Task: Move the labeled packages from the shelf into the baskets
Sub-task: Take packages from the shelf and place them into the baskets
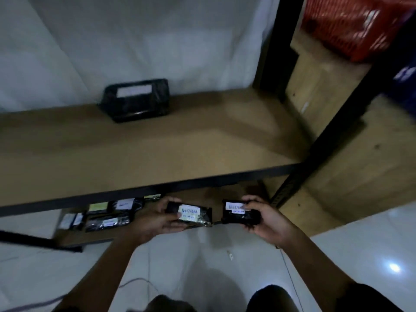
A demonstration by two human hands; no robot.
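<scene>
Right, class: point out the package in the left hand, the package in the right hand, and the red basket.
package in the left hand (190, 211), head view, on its white label.
package in the right hand (234, 216), head view, on its black wrap under the label.
red basket (351, 25), head view, on its mesh wall.

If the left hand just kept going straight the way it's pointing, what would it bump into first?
The left hand, gripping a labeled package, points up and rightward under the shelf board. It would probably first meet the package held by the right hand, though depth is unclear.
</scene>
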